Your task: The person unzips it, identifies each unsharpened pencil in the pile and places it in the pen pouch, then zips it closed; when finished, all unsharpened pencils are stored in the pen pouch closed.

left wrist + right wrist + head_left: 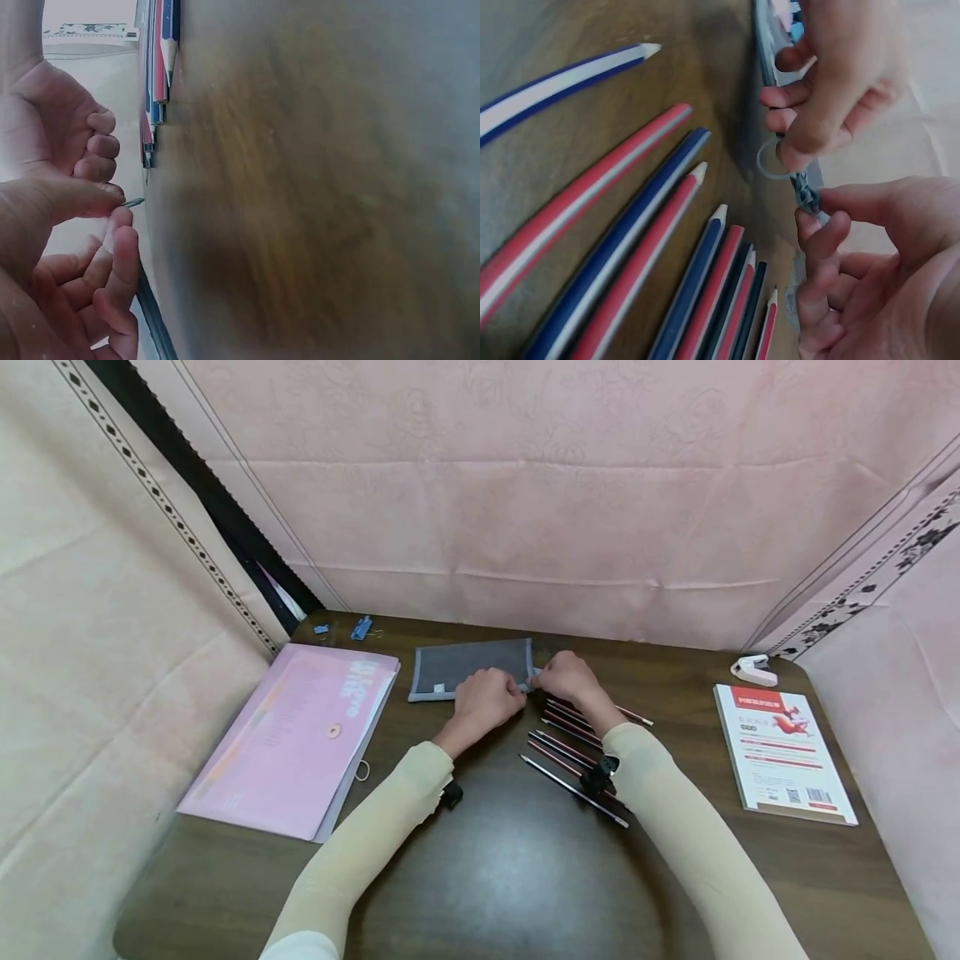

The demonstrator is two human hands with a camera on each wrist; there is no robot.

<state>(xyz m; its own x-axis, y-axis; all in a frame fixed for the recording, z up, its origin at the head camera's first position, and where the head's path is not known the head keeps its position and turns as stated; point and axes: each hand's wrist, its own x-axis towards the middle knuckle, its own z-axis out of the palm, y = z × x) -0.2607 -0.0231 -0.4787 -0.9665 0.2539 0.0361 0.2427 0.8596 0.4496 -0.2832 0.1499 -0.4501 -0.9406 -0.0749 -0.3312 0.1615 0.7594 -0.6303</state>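
Note:
A grey mesh zip pouch [468, 662] lies flat toward the back of the table. At its front right corner, my left hand [486, 700] pinches the edge between thumb and fingertips. Beside it my right hand [567, 678] pinches the bunched grey end of the pouch's edge [806, 193]. A thin pale loop [763, 161] curves out next to the left fingertips in the right wrist view. Several striped pencils [558, 747], red-and-white or blue-and-white, lie in a loose row below my right hand, partly hidden by the forearm.
To the left lies a pink document folder [285, 735] with a button. Blue binder clips [362, 627] sit behind it. At the right are a white-and-red book [783, 756] and a white stapler-like object [753, 670]. Pink cloth [525, 527] hangs along the table's back edge.

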